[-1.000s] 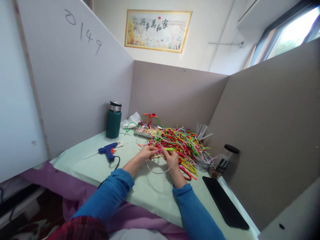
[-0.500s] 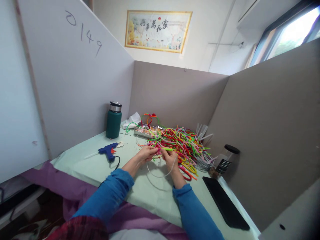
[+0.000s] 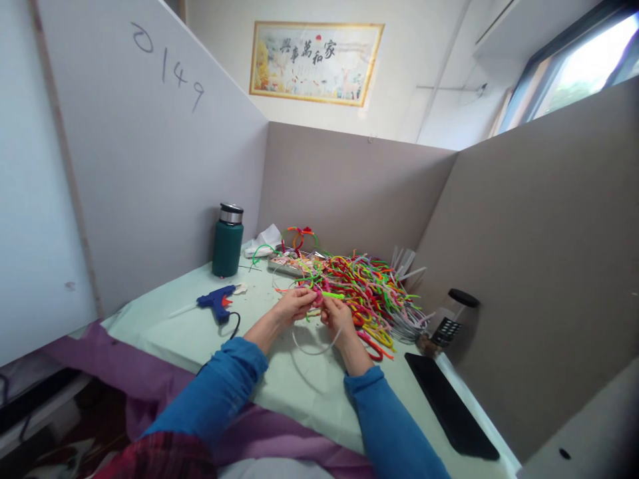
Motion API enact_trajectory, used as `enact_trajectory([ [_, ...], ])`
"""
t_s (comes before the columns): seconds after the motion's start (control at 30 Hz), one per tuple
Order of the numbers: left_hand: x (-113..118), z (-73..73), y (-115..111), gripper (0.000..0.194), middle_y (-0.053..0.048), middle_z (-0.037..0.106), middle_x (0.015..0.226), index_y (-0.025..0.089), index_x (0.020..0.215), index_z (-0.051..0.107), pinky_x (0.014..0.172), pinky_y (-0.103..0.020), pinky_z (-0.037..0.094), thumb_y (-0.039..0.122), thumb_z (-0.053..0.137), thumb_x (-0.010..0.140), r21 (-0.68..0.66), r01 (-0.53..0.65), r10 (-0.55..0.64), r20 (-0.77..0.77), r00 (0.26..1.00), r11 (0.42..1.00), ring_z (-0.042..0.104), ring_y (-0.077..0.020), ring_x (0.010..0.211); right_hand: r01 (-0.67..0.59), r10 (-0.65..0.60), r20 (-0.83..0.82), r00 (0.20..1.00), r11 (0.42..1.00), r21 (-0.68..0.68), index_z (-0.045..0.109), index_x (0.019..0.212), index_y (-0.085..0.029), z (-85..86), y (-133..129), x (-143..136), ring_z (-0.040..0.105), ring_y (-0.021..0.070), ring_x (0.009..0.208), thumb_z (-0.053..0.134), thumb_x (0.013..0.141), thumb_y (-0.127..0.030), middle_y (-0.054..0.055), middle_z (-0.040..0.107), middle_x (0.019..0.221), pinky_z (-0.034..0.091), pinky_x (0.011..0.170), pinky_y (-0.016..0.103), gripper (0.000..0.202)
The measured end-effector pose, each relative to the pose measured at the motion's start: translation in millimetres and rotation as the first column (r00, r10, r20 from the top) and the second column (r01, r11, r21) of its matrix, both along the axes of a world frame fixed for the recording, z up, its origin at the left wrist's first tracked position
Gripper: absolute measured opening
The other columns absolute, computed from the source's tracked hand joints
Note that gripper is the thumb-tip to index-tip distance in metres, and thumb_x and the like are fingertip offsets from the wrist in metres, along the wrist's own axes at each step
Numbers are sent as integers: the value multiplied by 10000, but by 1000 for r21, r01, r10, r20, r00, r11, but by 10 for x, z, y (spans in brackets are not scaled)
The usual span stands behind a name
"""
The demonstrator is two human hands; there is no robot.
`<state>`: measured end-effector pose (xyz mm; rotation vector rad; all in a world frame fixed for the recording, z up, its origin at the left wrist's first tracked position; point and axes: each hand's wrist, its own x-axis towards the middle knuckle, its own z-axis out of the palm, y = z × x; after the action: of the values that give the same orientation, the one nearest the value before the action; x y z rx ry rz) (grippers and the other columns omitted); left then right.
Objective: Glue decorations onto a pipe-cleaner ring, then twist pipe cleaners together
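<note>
My left hand is closed in a pinch on a small bright pink pipe cleaner piece. Right beside it, my right hand is closed too, its fingertips against the same pink piece. A thin whitish hoop hangs in a curve below both hands, its ends hidden by the fingers. Just above the right fingertips shows a short yellow-green rod; whether the hand grips it I cannot tell. Behind the hands lies a large heap of coloured pipe cleaners.
A blue glue gun lies at left, near a green bottle. A metal tray stands behind the hands. On the right are a clear jar with a black lid and a black flat slab. Grey partitions enclose the table.
My right hand has turned slightly and its fingers have shifted around the pink piece. The whitish hoop hangs a little differently, and the yellow-green rod has moved up slightly.
</note>
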<state>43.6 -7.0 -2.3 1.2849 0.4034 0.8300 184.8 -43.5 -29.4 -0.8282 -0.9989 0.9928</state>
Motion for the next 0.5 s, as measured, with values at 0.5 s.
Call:
enact_trajectory([
  [0.5,32,-6,58,238,74,395,480,145,642,441,317,-154,102,261,591,787,-190,-123,126,0,992,974,205,1,306,159,-161,57,985,986,44,628,757,-155,44,-44,9,399,72,402,715,644,-426,-47,517,488,270,405,207,307],
])
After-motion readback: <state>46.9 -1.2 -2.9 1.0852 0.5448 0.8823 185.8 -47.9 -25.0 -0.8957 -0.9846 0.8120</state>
